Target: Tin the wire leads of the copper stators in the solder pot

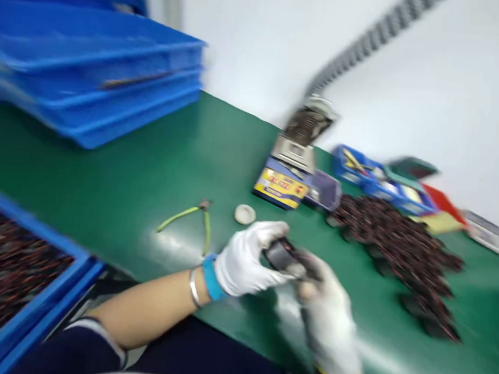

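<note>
The left hand (246, 261), in a white glove with a blue cuff, holds a dark, rounded part (279, 254) over the tabletop (231, 145), near its near edge; its fingers are closed about the part, thumb below and the others above; the right hand (330, 311), also in a white glove, meets the part's right end; blur hides its fingertips, so I cannot tell whether those fingers grip it or only touch it.

Just beyond the left hand lies a white round piece (244, 214); to its left, pliers (205, 206) lie with their green handles spread; a yellow-and-blue box (281, 185) stands farther back, toward the far edge; a heap of dark parts (394, 241) spreads to the right, with small blue bins (381, 190) behind it along the far edge; stacked blue crates (145, 86) sit at the far left corner; a blue tray (34, 223) of dark pieces stands by the near edge, at left.
</note>
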A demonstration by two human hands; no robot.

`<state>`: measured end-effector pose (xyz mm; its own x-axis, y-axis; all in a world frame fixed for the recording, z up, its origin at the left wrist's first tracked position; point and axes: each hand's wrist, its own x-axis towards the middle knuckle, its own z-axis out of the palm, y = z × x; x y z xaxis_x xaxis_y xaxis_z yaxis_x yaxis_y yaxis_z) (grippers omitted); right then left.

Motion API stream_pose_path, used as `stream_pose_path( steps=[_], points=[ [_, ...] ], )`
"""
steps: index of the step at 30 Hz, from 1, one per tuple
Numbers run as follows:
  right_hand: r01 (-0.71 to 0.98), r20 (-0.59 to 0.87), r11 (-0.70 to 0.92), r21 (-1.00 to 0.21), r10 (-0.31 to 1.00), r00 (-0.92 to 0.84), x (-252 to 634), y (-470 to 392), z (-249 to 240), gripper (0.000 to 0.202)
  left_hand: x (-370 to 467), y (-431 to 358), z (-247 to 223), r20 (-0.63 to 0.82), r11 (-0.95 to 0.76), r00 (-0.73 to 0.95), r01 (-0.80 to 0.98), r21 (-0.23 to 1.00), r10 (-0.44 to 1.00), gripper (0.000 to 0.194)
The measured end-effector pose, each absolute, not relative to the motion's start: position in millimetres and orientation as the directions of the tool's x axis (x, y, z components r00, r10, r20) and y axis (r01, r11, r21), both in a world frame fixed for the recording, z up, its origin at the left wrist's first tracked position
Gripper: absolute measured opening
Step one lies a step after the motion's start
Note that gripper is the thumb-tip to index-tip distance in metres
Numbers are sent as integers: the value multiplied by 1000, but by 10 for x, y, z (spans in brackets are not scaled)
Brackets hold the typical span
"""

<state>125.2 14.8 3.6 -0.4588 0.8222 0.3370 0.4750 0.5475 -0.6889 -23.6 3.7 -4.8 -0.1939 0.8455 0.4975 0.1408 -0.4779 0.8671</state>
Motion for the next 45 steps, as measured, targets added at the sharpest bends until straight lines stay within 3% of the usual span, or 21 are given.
stream_pose_path(
  steps=[3,5,7,9,11,13,14,16,17,18,21,23,25,27,30,32,35,37,39,41,45],
  points=[
    [198,233,324,-925,897,-376,1354,52,-72,62,-194,85,-173,697,-634,-37,382,672,717,52],
    [24,174,192,-981,927,-333,1350,72,-103,62,-171,40,-140,740,-656,54,508,558,671,54],
    [60,193,218,-974,940,-281,1391,95,-74,57,-169,-41,-41,728,-627,104,600,497,677,68],
    [213,316,375,-902,911,-263,1493,98,-13,53,-184,-103,66,750,-645,116,604,467,651,84],
    [356,452,564,-745,820,-352,1624,96,36,51,-193,-104,130,796,-704,134,567,428,591,96],
    [399,528,709,-581,702,-477,1745,112,45,48,-186,-47,135,795,-728,203,573,377,572,98],
    [406,543,751,-521,658,-521,1796,128,35,46,-179,-11,123,757,-719,259,589,367,599,90],
    [439,568,790,-429,614,-549,1876,165,2,45,-173,40,96,631,-683,351,601,414,692,50],
    [462,581,795,-393,604,-546,1910,181,-16,45,-179,46,93,564,-657,371,584,476,738,28],
    [483,591,795,-367,600,-539,1940,194,-31,45,-195,37,101,499,-621,374,537,571,782,18],
    [514,602,786,-344,605,-522,2008,201,-52,43,-297,-24,179,323,-398,346,171,901,881,27],
    [522,601,778,-351,614,-512,2026,190,-52,41,-371,-25,225,278,-257,215,-122,959,936,27],
    [528,599,774,-349,618,-509,2019,184,-45,41,-394,26,221,258,-254,-15,-232,939,966,28],
    [531,599,776,-341,615,-514,1994,191,-35,42,-343,91,171,205,-223,-116,-178,958,972,31],
    [529,613,787,-316,596,-520,1948,221,-14,44,-195,119,95,-52,68,240,-59,996,969,38],
    [529,616,797,-292,579,-533,1929,240,7,45,-128,86,102,-203,221,373,-8,975,906,36],
    [527,598,810,-260,563,-571,1924,246,48,43,-165,32,201,-162,194,188,-168,967,969,28],
    [535,589,807,-249,565,-578,1925,234,70,41,-245,33,273,-36,38,13,-363,931,999,28],
    [548,594,801,-242,569,-568,1919,218,82,40,-290,60,303,25,-83,-136,-443,893,990,26],
    [552,600,800,-234,566,-565,1905,209,80,39,-256,82,283,1,-55,-170,-311,949,985,20],
    [554,598,802,-224,562,-571,1882,229,54,41,-89,54,208,-165,165,11,31,986,986,16]
  ],
)
